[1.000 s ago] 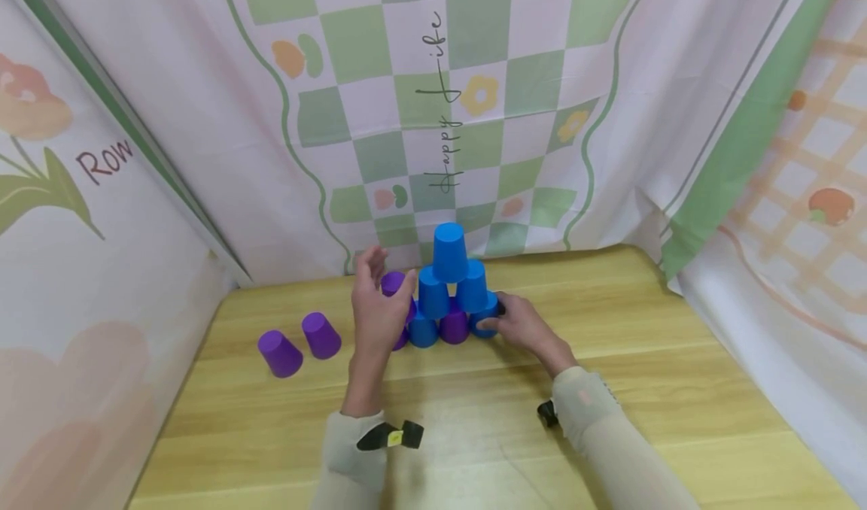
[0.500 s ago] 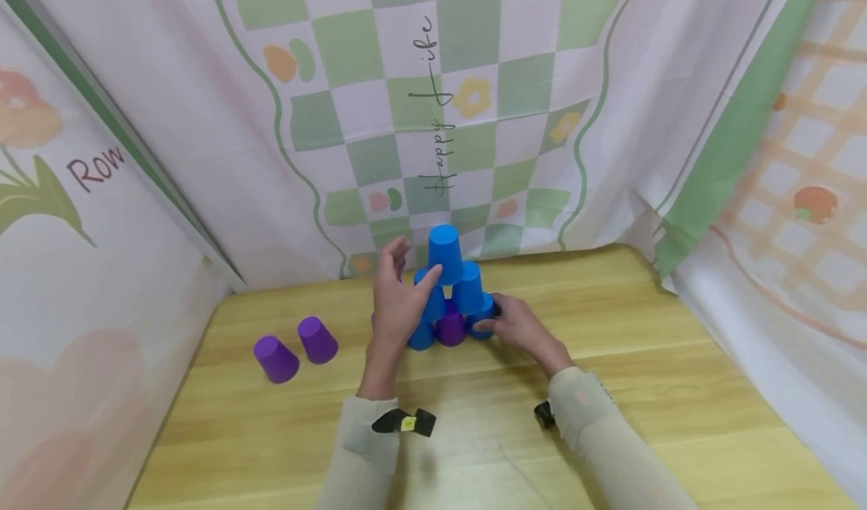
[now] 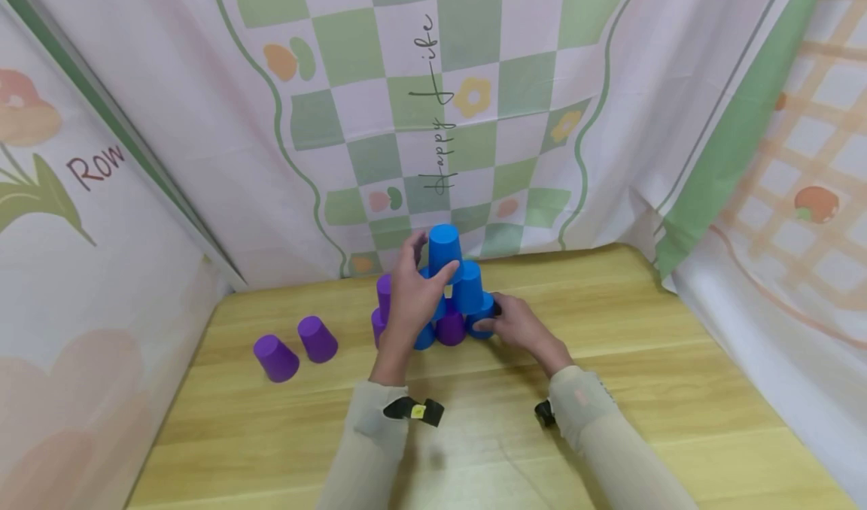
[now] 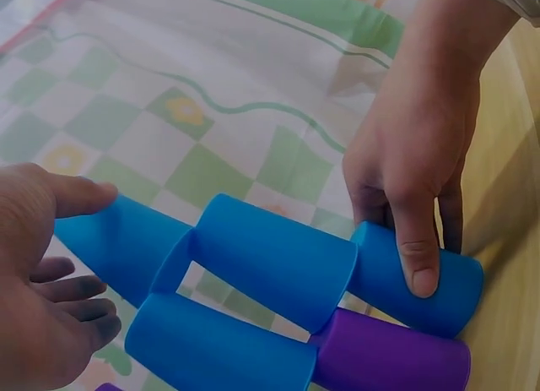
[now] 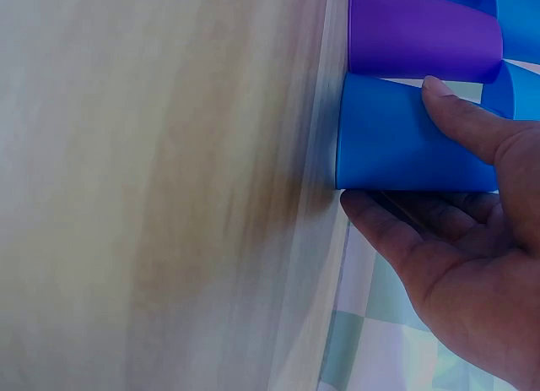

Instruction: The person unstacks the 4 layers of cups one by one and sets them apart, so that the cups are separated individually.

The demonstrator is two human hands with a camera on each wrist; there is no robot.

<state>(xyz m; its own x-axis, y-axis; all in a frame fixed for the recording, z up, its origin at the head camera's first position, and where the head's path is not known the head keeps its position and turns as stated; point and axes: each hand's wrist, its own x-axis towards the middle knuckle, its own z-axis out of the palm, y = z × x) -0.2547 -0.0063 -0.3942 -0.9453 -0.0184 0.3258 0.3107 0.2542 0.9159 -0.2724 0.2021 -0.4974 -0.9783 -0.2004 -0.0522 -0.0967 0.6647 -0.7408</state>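
Note:
Blue and purple cups stand mouth-down in a stacked pyramid. The top blue cup (image 3: 443, 243) rests across two blue cups, the right one (image 3: 467, 288) in plain sight and the left partly hidden. My left hand (image 3: 416, 292) spans the top cup's left side, its thumb reaching over the near face. In the left wrist view its other fingers are spread below that cup. My right hand (image 3: 521, 326) holds the bottom right blue cup (image 5: 413, 138), thumb on one side and fingers on the other. Beside it in the bottom row is a purple cup (image 3: 450, 326).
Two loose purple cups, one nearer (image 3: 276, 359) and one farther (image 3: 317, 339), stand mouth-down on the left of the wooden table (image 3: 488, 457). More purple cups (image 3: 384, 295) form the pyramid's left end. A checkered curtain (image 3: 467, 149) hangs close behind the stack.
My left hand has moved right, from beside the purple cups at the stack's left end to the top blue cup. The right hand stays at the bottom right blue cup.

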